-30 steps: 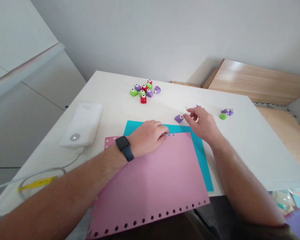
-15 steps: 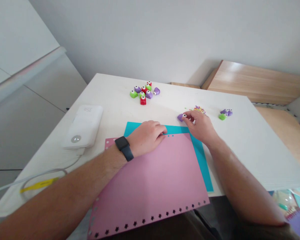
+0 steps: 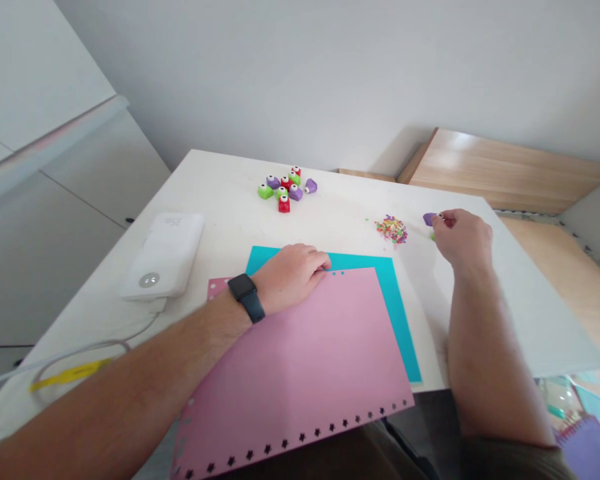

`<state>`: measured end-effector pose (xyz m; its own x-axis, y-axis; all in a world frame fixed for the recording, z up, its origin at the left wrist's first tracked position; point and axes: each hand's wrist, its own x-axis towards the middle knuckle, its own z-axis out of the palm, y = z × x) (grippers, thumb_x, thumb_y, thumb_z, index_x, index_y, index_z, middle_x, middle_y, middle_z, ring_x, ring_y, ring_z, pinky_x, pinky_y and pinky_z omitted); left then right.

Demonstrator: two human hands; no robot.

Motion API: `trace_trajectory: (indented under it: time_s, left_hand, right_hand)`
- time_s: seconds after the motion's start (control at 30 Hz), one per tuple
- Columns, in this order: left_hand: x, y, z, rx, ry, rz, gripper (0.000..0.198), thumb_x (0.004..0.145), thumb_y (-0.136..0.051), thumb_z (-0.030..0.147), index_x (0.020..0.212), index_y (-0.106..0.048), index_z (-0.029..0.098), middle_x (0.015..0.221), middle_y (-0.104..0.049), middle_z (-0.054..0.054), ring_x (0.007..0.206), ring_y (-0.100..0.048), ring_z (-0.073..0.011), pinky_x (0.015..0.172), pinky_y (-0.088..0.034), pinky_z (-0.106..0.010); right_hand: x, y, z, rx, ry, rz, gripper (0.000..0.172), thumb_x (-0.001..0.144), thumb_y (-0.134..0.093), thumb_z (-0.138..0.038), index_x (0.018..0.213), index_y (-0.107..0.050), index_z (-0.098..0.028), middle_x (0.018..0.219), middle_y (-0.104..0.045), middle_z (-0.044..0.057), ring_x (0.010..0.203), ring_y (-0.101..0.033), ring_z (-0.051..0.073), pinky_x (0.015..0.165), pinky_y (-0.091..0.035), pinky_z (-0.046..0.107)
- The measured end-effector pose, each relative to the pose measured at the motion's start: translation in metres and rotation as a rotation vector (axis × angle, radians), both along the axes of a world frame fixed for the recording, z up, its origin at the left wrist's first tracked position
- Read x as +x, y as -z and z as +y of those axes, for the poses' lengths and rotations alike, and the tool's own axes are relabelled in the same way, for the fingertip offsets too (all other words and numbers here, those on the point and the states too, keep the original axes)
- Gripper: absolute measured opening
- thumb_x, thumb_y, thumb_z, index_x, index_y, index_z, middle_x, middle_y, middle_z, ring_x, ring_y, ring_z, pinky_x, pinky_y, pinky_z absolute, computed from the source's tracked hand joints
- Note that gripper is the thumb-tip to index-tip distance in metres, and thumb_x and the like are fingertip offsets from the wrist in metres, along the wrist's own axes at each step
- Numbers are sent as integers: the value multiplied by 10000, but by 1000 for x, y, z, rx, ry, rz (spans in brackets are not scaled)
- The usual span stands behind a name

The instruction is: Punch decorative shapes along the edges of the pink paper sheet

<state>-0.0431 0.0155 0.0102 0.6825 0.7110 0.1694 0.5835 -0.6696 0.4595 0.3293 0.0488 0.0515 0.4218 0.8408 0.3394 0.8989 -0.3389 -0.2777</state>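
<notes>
My left hand [image 3: 295, 275], with a dark watch on its wrist, rests with curled fingers at the top edge of a pink sheet [image 3: 300, 353]. Its fingertips meet the sheet's edge; whether they pinch it is hard to tell. Star-shaped holes run along the sheet's borders. A blue sheet [image 3: 403, 327] lies beneath the pink one. Over the right of the table, my right hand [image 3: 463, 240] has its fingers closed on a purple punch [image 3: 429, 219] with an eye-like button. Part of a green punch [image 3: 433, 236] shows just below it.
Several red, green and purple punches [image 3: 285, 204] stand at the back of the white table [image 3: 220, 193]. Coloured paper bits [image 3: 392, 229] lie in a small pile. At left are a white device [image 3: 165, 257] with a cable and a yellow object [image 3: 70, 375].
My right hand has moved right with the purple punch, from beside the paper bits to the small group of punches. The pile is now uncovered. My left hand has stayed on the sheet.
</notes>
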Motion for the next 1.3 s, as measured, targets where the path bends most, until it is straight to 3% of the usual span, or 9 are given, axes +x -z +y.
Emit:
trace_trajectory:
  time_s: [0.23,0.4,0.63,1.0,1.3]
  left_hand:
    - [-1,3,1,9,2,-12,126,1012,-604,180,1028,-729,186,1000,-750,-68,967,-689,-245,911,-540,-415]
    - [-1,3,2,9,3,-1,141,1015,-588,172,1025,-727,191,1000,-751,-68,983,-693,-245,926,-535,-409]
    - [-1,2,2,-5,6,9,155,1015,-579,163,1035,-731,191,1003,-744,-69,994,-688,-249,937,-529,-412]
    - [1,-1,-1,-14,-13,37,131,1015,-608,188,1047,-736,184,1015,-744,-64,990,-687,-246,935,-528,-412]
    - [1,1,-1,4,-9,55,133,1016,-610,197,1039,-741,193,1021,-755,-61,962,-687,-235,912,-530,-390]
  right_hand:
    - [28,-4,-3,54,86,73,380,882,-678,-457,1117,-817,-193,1002,-817,151,941,-726,340,857,-524,476]
    - [29,9,2,-73,30,18,344,875,-688,-468,1040,-840,-207,988,-822,144,932,-719,332,855,-519,454]
    - [36,26,11,-144,64,-83,348,930,-633,-423,1102,-837,-200,1089,-811,158,1020,-716,329,913,-512,432]
    - [49,45,18,-127,137,-153,405,865,-685,-474,1136,-798,-197,1107,-757,184,1024,-675,345,893,-517,451]
    - [53,54,21,-136,128,-168,499,859,-648,-612,1055,-798,-179,1124,-686,224,1107,-603,393,1020,-442,535]
